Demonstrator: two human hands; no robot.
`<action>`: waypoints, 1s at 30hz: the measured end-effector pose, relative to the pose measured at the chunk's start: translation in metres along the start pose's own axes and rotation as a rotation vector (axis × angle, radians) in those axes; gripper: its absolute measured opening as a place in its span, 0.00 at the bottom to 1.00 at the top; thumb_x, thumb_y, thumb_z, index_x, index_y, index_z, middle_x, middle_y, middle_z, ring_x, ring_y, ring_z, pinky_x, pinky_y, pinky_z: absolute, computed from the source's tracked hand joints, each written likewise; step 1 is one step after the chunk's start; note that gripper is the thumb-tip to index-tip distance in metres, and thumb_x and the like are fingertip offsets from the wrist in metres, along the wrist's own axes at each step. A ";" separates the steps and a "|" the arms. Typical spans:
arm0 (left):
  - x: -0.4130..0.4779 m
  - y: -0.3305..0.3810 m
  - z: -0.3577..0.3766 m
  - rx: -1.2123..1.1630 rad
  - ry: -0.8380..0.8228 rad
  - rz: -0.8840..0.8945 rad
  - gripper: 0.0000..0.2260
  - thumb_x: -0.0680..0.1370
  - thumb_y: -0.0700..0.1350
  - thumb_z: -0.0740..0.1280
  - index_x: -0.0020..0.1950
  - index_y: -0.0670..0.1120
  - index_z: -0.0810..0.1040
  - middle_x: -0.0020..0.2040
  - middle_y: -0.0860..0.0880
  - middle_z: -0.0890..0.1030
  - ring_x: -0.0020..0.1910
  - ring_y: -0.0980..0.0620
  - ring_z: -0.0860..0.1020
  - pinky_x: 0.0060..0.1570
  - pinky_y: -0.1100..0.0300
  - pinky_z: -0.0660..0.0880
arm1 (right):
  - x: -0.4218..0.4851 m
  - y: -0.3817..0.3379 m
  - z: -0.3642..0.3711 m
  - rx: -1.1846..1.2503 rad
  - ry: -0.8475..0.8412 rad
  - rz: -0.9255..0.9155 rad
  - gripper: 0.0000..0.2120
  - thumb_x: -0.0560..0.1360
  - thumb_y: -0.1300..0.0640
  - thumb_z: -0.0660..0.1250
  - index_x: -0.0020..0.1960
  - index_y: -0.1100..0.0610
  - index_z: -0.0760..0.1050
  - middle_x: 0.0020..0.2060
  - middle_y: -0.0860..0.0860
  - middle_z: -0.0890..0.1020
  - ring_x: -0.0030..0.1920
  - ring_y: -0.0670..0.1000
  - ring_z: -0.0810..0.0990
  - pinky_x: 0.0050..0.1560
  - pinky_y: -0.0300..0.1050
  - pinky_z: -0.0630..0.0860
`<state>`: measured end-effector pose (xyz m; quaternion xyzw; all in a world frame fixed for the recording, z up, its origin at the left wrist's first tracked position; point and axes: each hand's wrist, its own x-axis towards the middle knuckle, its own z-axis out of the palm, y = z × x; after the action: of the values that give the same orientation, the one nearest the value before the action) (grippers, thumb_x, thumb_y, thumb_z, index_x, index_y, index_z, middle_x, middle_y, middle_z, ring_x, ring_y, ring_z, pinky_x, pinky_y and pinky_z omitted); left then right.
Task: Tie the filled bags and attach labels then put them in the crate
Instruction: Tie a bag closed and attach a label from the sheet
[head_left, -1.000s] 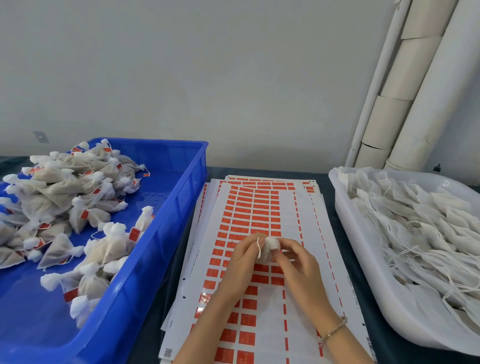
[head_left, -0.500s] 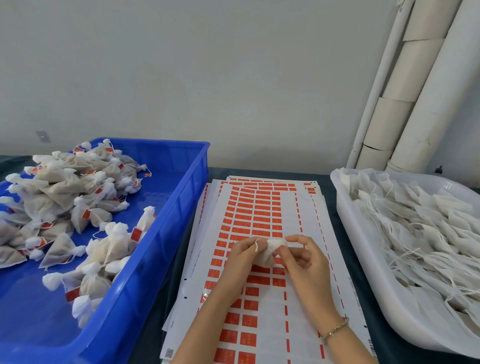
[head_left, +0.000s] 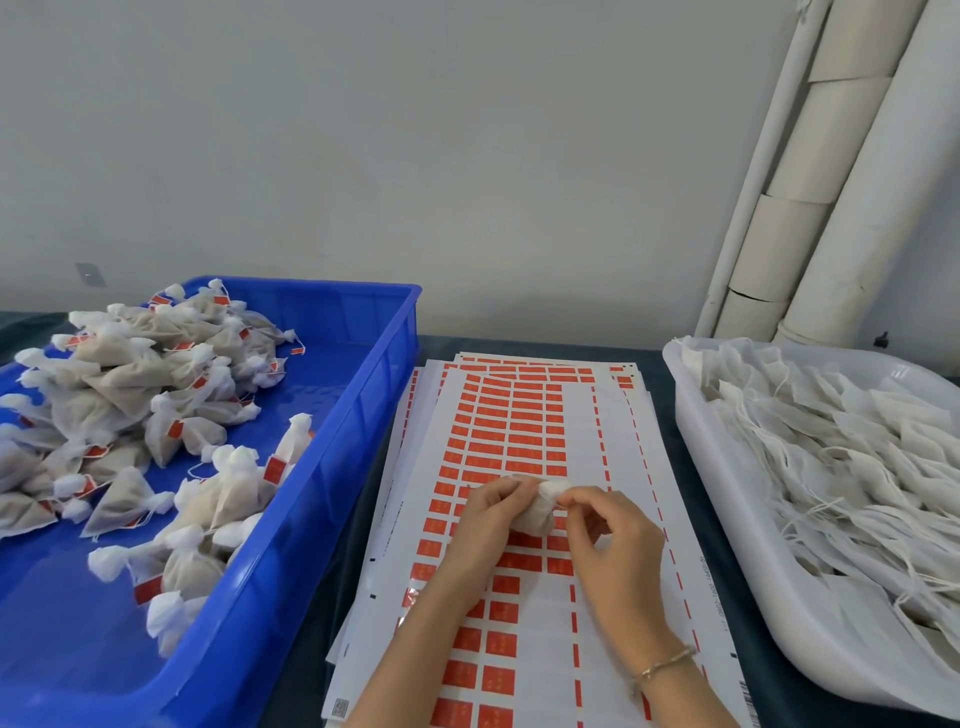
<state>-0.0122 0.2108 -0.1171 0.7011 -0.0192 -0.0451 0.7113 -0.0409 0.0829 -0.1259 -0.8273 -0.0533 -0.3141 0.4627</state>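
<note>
The left hand (head_left: 485, 525) and right hand (head_left: 615, 545) pinch one small bag (head_left: 537, 514) between them, its gathered neck pointing far; the blue crate (head_left: 353, 441) lies left (nearer the left hand).

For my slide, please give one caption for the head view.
Left hand and right hand pinch a filled bag above label sheets, between blue crate and white tub.

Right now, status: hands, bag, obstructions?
Left hand, right hand both pinching one filled bag above label sheets. Label on it not visible. Nothing blocks blue crate.
</note>
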 end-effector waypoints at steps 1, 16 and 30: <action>0.000 0.000 0.000 -0.013 -0.001 -0.007 0.09 0.80 0.48 0.63 0.49 0.47 0.82 0.49 0.46 0.83 0.51 0.46 0.80 0.55 0.53 0.78 | 0.000 0.000 0.000 -0.013 0.001 0.001 0.08 0.70 0.52 0.65 0.49 0.48 0.79 0.43 0.42 0.80 0.43 0.40 0.79 0.44 0.25 0.72; 0.001 0.000 -0.007 0.058 -0.086 0.087 0.09 0.78 0.51 0.66 0.49 0.52 0.85 0.45 0.52 0.85 0.49 0.52 0.82 0.50 0.62 0.78 | -0.001 0.004 -0.002 -0.083 -0.013 0.039 0.10 0.70 0.60 0.73 0.51 0.56 0.83 0.41 0.43 0.80 0.40 0.40 0.78 0.40 0.20 0.70; 0.002 0.000 -0.010 -0.001 -0.056 0.100 0.08 0.73 0.54 0.70 0.46 0.51 0.83 0.42 0.53 0.84 0.45 0.52 0.83 0.42 0.66 0.78 | 0.002 0.005 -0.004 0.029 0.001 -0.017 0.12 0.67 0.62 0.74 0.50 0.57 0.83 0.45 0.48 0.84 0.43 0.42 0.80 0.43 0.27 0.75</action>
<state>-0.0090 0.2203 -0.1169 0.6974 -0.0743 -0.0292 0.7122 -0.0393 0.0765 -0.1263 -0.8197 -0.0644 -0.3177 0.4722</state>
